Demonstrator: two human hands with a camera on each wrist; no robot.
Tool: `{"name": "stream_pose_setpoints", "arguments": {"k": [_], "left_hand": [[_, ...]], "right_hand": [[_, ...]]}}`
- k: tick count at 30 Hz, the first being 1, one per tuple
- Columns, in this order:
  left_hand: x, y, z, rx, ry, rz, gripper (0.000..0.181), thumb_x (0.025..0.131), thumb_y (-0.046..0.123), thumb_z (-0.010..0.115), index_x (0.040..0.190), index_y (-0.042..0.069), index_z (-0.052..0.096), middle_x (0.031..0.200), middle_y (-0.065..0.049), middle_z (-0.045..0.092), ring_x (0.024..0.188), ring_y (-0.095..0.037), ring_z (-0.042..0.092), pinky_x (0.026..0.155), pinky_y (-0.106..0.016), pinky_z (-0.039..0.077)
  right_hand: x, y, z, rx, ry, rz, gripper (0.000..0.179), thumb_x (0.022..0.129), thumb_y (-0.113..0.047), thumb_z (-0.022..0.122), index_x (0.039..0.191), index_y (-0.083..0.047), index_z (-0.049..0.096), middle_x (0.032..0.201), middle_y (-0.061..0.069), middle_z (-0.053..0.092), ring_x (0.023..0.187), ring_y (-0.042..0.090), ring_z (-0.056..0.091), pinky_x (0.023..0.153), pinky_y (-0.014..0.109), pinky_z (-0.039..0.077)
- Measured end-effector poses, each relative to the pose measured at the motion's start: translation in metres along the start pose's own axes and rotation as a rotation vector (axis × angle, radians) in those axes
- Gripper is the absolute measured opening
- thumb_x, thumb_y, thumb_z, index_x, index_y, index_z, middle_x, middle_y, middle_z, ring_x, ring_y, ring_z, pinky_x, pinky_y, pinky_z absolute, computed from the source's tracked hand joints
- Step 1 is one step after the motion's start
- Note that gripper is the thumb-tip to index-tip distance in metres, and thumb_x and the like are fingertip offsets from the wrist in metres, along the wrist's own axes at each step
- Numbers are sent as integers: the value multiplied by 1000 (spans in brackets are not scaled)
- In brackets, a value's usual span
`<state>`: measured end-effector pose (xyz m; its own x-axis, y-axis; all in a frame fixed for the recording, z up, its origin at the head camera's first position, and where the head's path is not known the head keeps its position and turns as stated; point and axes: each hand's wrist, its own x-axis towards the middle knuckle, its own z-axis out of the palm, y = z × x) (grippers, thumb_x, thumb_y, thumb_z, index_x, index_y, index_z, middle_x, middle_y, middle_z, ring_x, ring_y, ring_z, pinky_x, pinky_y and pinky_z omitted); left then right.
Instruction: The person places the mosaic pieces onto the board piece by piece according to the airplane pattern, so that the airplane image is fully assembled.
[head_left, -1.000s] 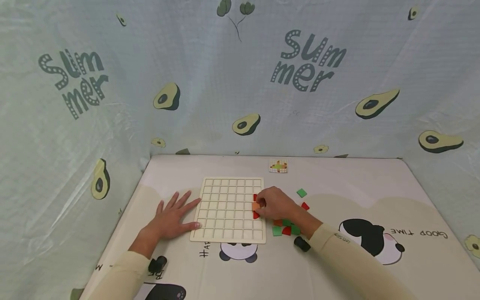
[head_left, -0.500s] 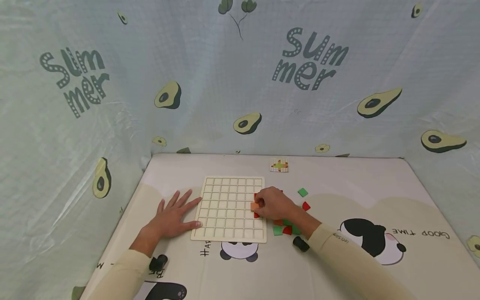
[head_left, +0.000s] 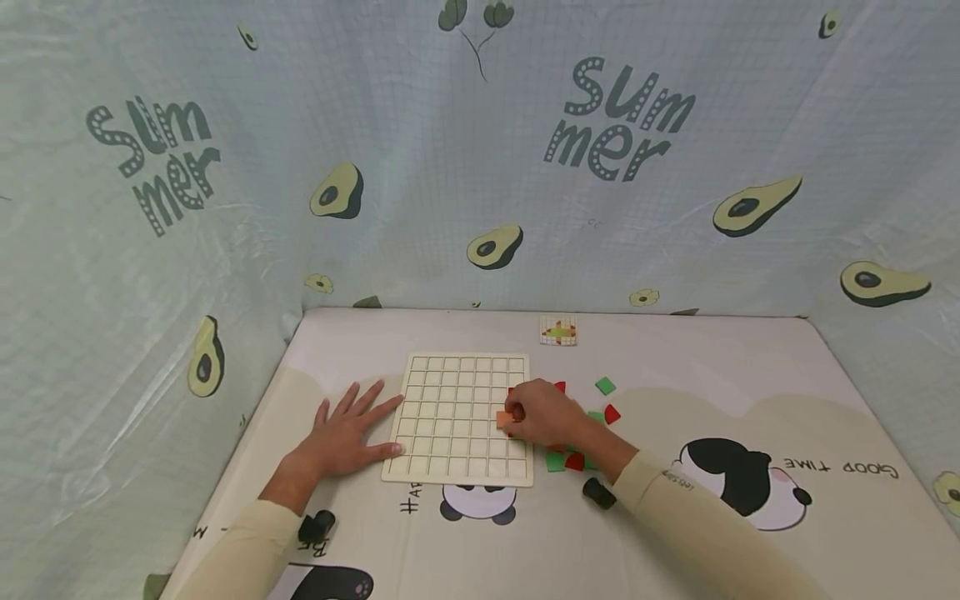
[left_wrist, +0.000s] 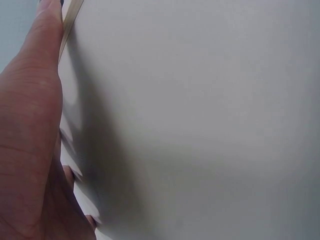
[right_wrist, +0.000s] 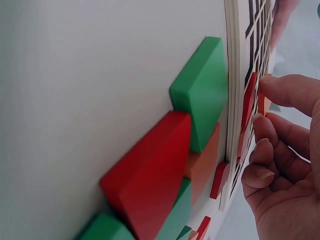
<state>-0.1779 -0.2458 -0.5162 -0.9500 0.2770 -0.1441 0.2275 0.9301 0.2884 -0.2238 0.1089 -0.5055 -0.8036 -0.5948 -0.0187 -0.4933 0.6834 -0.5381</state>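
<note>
My right hand (head_left: 546,412) pinches a small orange square tile (head_left: 503,420) between thumb and forefinger, close over the right side of the wooden grid board (head_left: 450,417). In the right wrist view, the tile (right_wrist: 265,101) shows between the thumb and forefinger, the other fingers curled in. Beside it on the board lies a red tile (right_wrist: 248,100); the hand partly covers the pieces there. My left hand (head_left: 341,437) lies with fingers spread, thumb and forefinger touching the board's left edge. The left wrist view shows the thumb side of this hand (left_wrist: 30,125).
Loose green tiles (head_left: 555,462) and red tiles (head_left: 574,461) lie right of the board, partly under the right forearm. A green tile (head_left: 606,386) and a red tile (head_left: 612,413) sit farther right. A small pattern card (head_left: 558,331) lies beyond the board.
My right hand has shifted slightly left and toward me with the orange tile, now farther in from the board's right edge. The left hand has stayed in place.
</note>
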Motion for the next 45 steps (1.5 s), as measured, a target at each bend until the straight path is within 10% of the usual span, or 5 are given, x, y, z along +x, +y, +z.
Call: {"name": "stream_pose_setpoints", "arguments": {"k": [45], "left_hand": [[0,0,0,23,10,2,82,90,68,67,159,29,43,174,-12,26,159,-51,17,117,-83,12]], "right_hand": [[1,-5,10,-69,-20,-65,9,91,-19,77,89,-10,75,72,-9,59,73,7,52,66,24,44]]}}
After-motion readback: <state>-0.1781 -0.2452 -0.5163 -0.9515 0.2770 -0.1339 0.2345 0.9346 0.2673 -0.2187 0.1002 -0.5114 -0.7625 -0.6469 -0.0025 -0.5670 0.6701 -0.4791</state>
